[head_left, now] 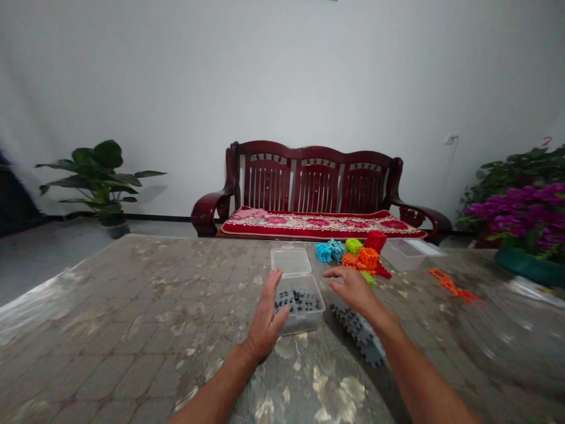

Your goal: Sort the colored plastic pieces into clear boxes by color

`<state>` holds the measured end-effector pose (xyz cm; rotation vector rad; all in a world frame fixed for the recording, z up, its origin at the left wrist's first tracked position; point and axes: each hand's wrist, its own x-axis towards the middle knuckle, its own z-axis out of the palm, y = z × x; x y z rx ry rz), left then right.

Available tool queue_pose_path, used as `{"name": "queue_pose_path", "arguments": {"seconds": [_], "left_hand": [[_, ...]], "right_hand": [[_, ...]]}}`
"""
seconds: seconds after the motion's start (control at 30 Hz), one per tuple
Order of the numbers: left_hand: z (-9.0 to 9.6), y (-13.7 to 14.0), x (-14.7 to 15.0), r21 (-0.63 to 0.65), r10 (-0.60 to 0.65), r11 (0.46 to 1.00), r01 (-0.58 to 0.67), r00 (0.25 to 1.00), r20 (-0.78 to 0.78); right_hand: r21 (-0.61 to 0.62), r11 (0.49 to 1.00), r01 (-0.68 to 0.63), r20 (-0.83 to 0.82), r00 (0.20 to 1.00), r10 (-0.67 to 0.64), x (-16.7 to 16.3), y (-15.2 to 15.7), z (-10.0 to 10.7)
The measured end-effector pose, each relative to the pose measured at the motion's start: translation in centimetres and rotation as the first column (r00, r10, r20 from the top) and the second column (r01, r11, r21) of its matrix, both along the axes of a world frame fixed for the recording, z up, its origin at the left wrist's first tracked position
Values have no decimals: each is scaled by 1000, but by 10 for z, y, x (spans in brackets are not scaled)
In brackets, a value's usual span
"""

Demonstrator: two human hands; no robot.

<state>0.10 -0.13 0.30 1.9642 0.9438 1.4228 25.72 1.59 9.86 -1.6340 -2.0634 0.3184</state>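
Note:
In the middle of the table stands a clear plastic box (304,323) with its lid (290,261) folded back. Grey toothed building pieces (298,300) lie inside it. My left hand (269,315) rests against the box's left side, fingers stretched out and thumb over the near rim. To the right of the box, my right hand (353,288) hovers with its fingers apart and nothing in them. Under my right forearm lies a strip of joined grey pieces (358,334), partly hidden by the arm.
Coloured clusters of pieces, such as an orange one (368,259) and a blue one (323,252), sit behind my right hand. A second clear box (401,256) stands beyond. Orange pieces (452,286), a transparent container (512,330) and purple flowers (521,218) are at the right.

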Motion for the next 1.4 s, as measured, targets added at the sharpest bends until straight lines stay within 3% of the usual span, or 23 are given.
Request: {"name": "queue_pose_path", "arguments": {"seconds": [0.1, 0.27, 0.43, 0.53, 0.63, 0.73, 0.97, 1.17, 1.4], "left_hand": [[2, 0, 0, -3, -6, 1000, 6, 1000, 20], [3, -1, 0, -12, 4, 1000, -4, 1000, 21], [2, 0, -1, -16, 10, 1000, -10, 1000, 9], [0, 0, -1, -7, 4, 1000, -4, 1000, -2], [-1, 1, -1, 6, -4, 1000, 4, 1000, 9], [-2, 1, 0, 17, -1, 1000, 1, 1000, 9], [-2, 2, 1, 17, 1, 1000, -1, 1000, 9], [-1, 1, 1, 26, 11, 1000, -11, 1000, -1], [-5, 3, 0, 39, -7, 999, 7, 1000, -10]], "right_hand": [[-98, 978, 187, 213, 963, -163, 17, -6, -10], [-119, 955, 271, 437, 878, -195, 14, -21, -22], [-136, 952, 273, 489, 855, -175, 10, -24, -20], [-59, 959, 278, 385, 892, -235, 13, -23, -14], [50, 982, 185, 125, 974, -190, 9, -21, -3], [117, 993, -5, -55, 998, 11, -6, -19, 9], [-18, 925, -379, -23, 925, 379, -26, -16, 19], [25, 921, -389, -46, 920, 390, -27, -14, 9], [13, 932, -363, 118, 926, 359, -43, -14, 7]]}}
